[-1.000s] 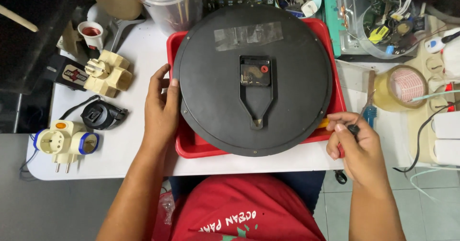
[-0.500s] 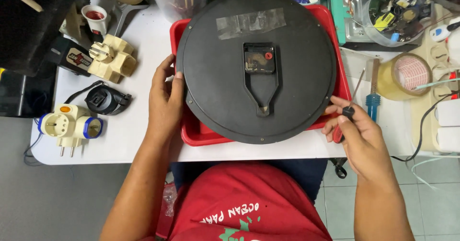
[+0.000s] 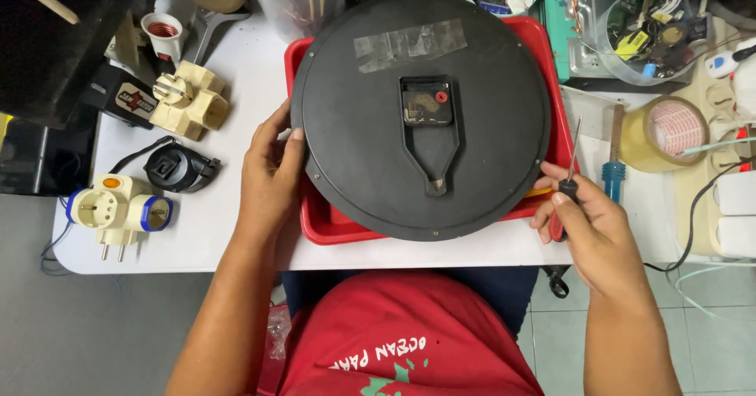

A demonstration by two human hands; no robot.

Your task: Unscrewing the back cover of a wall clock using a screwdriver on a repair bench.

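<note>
A white table (image 3: 236,238) carries a red tray (image 3: 331,227), cream plug adapters (image 3: 189,101), a tape roll (image 3: 665,132) and a blue-handled screwdriver (image 3: 613,172).

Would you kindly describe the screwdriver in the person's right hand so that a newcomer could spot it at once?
Start at the big round black clock back lying face down in the red tray. At its right rim, the right hand holds a screwdriver, its thin metal shaft pointing up. Its red and black handle sets it apart from the blue-handled screwdriver lying just to the right on the table.
</note>
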